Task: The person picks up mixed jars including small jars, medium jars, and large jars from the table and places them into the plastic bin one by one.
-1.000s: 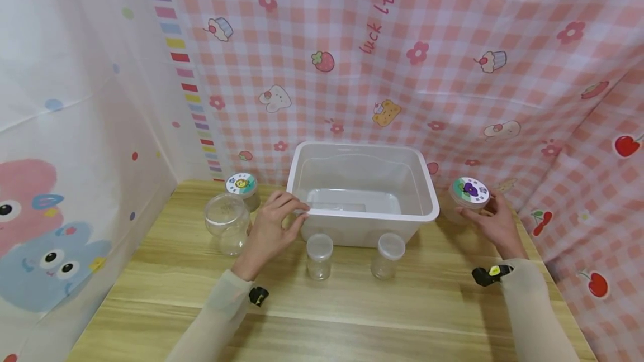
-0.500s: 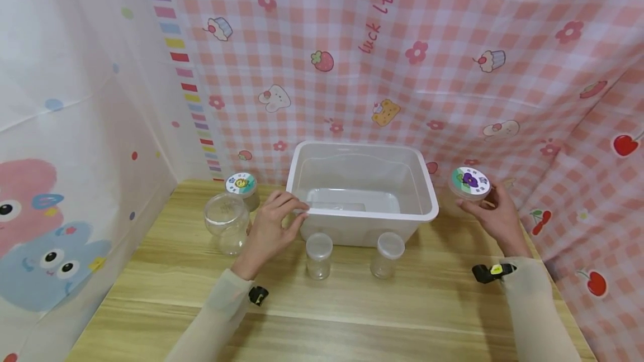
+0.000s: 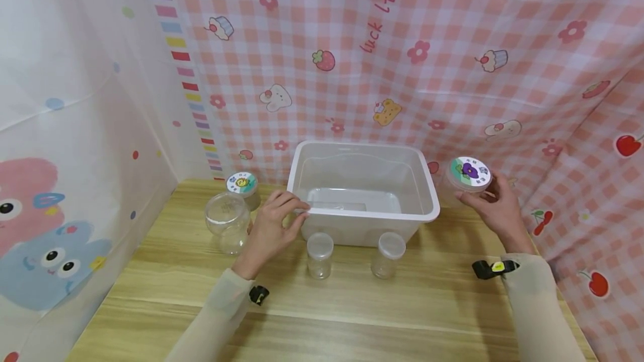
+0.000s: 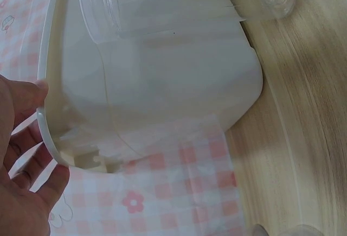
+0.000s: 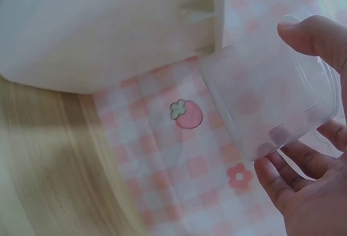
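My left hand (image 3: 271, 228) pinches the near left corner rim of a white plastic bin (image 3: 359, 230). In the left wrist view, the thumb lies on one side of the bin's rim (image 4: 46, 40) and the fingers on the other. To the right of the bin, my right hand (image 3: 498, 211) holds up a clear plastic tub (image 3: 470, 173), its round lid label showing a purple flower. The right wrist view has the thumb and fingers around the tub's side (image 5: 265, 100), which looks see-through.
Left of the bin stand a clear round jar (image 3: 226, 225) and a tub with a yellow-flower lid (image 3: 242, 184). Two small lidded clear jars (image 3: 319, 256) stand in front of it. A pink checked cloth (image 3: 352, 88) hangs behind the wooden table (image 3: 342, 317).
My right hand has raised the purple-flower tub from the table's right side. The left hand stays at the bin's rim, and the other containers keep their places.
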A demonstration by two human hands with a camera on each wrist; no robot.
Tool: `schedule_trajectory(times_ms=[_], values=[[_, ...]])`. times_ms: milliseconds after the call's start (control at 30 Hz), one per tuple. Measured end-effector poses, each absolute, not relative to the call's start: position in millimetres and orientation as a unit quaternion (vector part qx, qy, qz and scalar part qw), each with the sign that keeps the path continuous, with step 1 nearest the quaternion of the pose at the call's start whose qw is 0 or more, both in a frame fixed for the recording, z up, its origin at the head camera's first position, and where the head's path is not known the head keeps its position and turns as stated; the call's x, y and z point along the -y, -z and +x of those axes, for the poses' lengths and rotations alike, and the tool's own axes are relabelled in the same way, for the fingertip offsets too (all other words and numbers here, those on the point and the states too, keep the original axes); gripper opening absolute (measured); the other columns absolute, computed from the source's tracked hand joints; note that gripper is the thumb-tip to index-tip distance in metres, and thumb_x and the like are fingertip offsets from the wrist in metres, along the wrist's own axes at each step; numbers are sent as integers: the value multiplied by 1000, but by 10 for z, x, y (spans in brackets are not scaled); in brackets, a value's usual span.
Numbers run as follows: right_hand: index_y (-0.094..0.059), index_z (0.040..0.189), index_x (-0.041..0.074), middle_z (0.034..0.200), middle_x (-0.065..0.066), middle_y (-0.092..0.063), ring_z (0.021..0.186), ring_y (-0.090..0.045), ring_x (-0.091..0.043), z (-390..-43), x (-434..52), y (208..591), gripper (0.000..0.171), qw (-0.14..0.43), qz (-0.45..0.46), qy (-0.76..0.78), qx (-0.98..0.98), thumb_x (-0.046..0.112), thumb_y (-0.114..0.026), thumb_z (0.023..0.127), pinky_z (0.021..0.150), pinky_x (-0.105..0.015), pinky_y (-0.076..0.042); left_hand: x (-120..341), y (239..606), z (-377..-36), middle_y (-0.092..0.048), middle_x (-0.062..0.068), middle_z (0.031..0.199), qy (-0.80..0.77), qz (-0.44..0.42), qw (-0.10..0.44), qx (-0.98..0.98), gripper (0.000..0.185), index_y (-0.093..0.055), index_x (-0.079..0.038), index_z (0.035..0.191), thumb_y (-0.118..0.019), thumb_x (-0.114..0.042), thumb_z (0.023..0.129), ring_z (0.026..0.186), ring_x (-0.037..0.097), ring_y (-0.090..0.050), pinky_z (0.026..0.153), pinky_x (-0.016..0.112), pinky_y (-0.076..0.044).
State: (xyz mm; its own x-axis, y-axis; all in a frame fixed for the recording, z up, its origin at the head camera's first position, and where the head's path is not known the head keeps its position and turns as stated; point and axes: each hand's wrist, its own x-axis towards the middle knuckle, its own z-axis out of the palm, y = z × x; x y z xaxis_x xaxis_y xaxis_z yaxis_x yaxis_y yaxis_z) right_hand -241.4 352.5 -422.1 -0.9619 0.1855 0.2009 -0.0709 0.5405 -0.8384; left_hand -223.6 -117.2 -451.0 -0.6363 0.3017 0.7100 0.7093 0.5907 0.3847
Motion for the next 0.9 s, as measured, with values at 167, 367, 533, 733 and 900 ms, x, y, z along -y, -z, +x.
schedule_trajectory(times_ms=[167,367,533,733,900], values=[[-36,158,21,119,27,-52,107,-51,5,-2391,-3494,4127,84,144,-20,-486,862,26,-82,88,87,-5,-42,1169,4504,-2236,-72,0,96,337,-299,301,840,9,-76,-11,96,-81,-11,88,99,19,-61,85,35,-54],[-37,158,23,124,25,-53,110,-52,4,-2377,-3470,4019,81,154,10,-487,860,20,-81,89,90,-4,-43,1168,4499,-2237,-72,0,96,336,-302,301,840,9,-76,-11,96,-81,-11,88,99,19,-61,85,34,-55],[-37,157,24,126,25,-53,113,-51,4,-2357,-3436,3890,81,142,20,-474,869,22,-81,90,97,-12,-43,1170,4502,-2242,-72,0,97,337,-304,302,838,9,-75,-11,96,-81,-11,88,99,19,-61,86,34,-54],[-34,159,25,134,14,-51,116,-48,-1,-2340,-3350,3710,85,119,27,-444,887,29,-82,89,100,-27,-41,1177,4512,-2244,-72,0,97,338,-304,301,839,10,-76,-12,97,-81,-12,88,99,19,-61,86,33,-55],[-34,159,25,146,-5,-51,124,-48,-15,-2343,-3262,3576,88,95,41,-414,905,37,-83,87,100,-30,-43,1179,4526,-2245,-72,0,97,338,-301,302,839,10,-76,-11,96,-81,-11,88,99,19,-61,86,33,-55]])
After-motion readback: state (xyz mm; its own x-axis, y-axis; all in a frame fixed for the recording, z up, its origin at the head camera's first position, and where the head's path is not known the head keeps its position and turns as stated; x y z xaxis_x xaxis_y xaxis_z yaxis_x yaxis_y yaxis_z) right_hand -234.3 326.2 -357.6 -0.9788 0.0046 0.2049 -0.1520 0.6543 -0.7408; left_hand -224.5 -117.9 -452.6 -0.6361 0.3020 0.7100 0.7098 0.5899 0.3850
